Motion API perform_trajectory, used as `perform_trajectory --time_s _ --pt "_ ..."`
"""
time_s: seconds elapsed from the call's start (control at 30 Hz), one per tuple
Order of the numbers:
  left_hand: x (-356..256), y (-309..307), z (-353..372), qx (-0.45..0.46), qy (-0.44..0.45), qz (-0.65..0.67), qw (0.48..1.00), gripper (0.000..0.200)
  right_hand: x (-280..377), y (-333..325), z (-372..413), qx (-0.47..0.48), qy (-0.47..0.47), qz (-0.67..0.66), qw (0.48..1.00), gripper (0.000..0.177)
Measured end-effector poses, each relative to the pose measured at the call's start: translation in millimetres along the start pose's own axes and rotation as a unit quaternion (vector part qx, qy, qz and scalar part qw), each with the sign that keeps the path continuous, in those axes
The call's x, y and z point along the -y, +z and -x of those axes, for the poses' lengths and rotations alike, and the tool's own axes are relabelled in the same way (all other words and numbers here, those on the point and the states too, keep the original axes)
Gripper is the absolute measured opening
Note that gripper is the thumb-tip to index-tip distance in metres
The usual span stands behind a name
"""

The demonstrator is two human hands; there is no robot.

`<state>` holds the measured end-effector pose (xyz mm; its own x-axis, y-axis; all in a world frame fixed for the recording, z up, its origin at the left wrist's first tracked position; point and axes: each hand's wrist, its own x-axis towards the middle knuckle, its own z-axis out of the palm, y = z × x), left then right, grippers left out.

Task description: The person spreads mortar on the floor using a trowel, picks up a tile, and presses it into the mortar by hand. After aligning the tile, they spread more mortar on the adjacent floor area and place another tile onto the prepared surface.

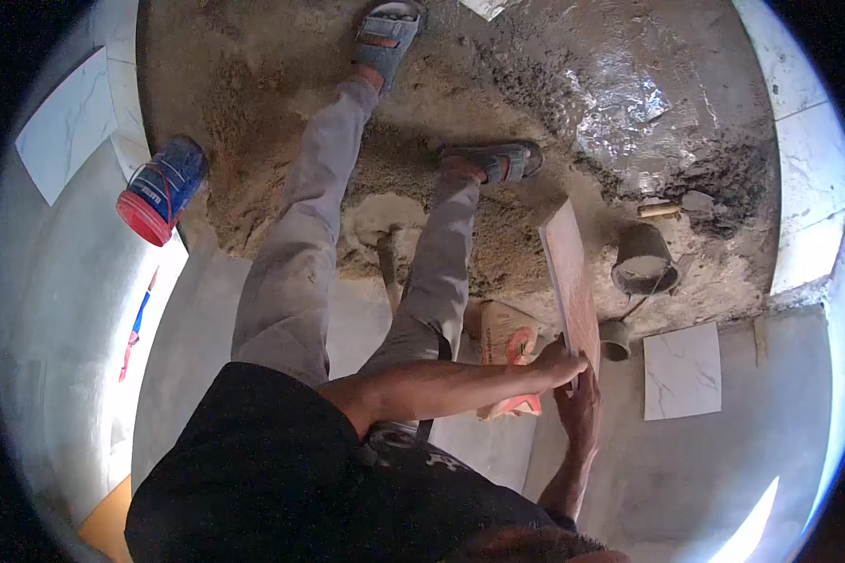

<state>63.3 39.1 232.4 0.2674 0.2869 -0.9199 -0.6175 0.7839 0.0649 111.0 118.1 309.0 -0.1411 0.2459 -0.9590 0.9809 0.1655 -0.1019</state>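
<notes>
A tile (pixel 573 281) is held up nearly edge-on, with a pale left edge and a brownish, rough-looking face. My left hand (pixel 560 364) reaches across from the left and is closed at the tile's near end. Just below it, my right hand (pixel 580 408) comes up from the bottom and grips the same end, its fingers partly hidden. Behind my left forearm lies a printed paper bag (pixel 509 347), partly covered. A small dark container (pixel 615 340) sits just right of the tile, and a bucket with grey contents (pixel 642 261) stands beyond it.
My sandaled feet stand on rough mortar (pixel 244 122), with a wet, shiny patch (pixel 629 103) at upper right. A wooden-handled trowel (pixel 662 210) lies near the bucket. A white marbled tile (pixel 683 372) rests at right, another (pixel 68 127) at far left. A blue-and-red bucket (pixel 162 190) is at left.
</notes>
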Motion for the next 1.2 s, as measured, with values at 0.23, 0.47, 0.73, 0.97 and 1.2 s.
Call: perform_trajectory --time_s 0.23,0.47,0.73,0.97,1.2 --pt "-40.0 -30.6 13.4 0.018 -0.110 0.147 0.983 0.037 -28.8 -18.4 57.3 -0.006 0.025 0.060 0.998 0.052" --pt "-69.5 -96.9 4.3 0.091 -0.118 0.206 0.967 0.025 -9.2 -71.1 87.1 -0.016 -0.088 -0.031 0.995 0.048" --pt "-122.4 -215.2 -13.2 -0.089 -0.099 0.243 0.961 0.026 65.7 -29.9 29.7 -0.168 -0.319 -0.058 0.931 0.037" --pt "-116.7 -293.0 -23.5 -0.168 -0.146 0.106 0.969 0.023 150.9 21.7 -7.6 -0.211 -0.333 -0.045 0.918 0.042" --pt "-134.9 -283.3 -28.5 -0.160 -0.170 0.042 0.971 0.021 123.6 9.4 -11.7 -0.237 -0.318 -0.125 0.909 0.035"
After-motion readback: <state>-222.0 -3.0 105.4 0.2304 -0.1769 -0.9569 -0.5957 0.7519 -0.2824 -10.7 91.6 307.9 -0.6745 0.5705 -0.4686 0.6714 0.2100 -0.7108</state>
